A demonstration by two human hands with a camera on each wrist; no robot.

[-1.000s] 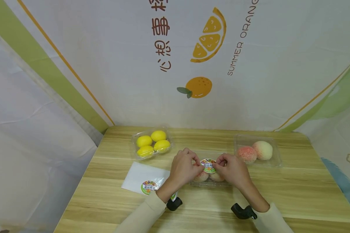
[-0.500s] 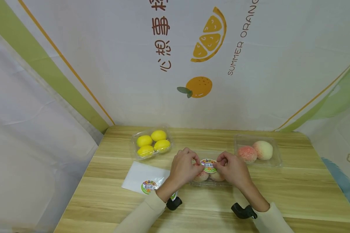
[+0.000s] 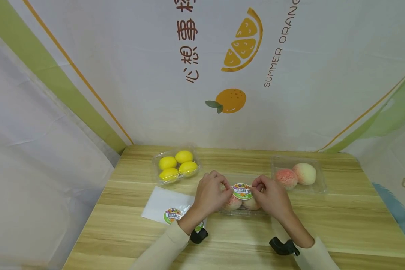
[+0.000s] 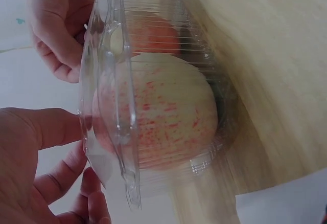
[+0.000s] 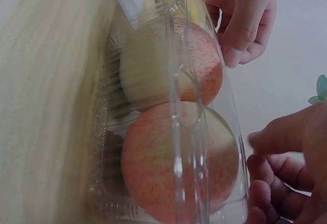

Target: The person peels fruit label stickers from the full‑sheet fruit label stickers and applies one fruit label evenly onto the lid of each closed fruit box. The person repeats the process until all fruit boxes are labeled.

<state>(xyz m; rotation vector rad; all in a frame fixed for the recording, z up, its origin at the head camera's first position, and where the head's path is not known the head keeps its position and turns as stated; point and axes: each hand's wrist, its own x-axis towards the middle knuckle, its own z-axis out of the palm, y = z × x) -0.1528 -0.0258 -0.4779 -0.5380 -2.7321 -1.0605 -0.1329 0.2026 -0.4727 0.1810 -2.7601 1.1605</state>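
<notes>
A round fruit-label sticker lies at the lid of a clear plastic clamshell box that has peaches inside. On its left edge, my left hand pinches with thumb and forefinger. My right hand does the same at the right edge. Seen from the left wrist, the left thumb is against the lid, beside a pale, red-flecked peach. From the right wrist, the right fingertips are close to the lid above a redder peach. Whether the sticker fully touches the lid cannot be told.
A clear box of lemons stands at the back left, and a clear box of peaches at the back right. A white sticker sheet with round labels lies left, partly under my left forearm. Behind the wooden table hangs a printed curtain.
Both thumbs have drawn slightly outward, the right one most, so more of the sticker's printing shows. The boxes and the sheet have stayed in place.
</notes>
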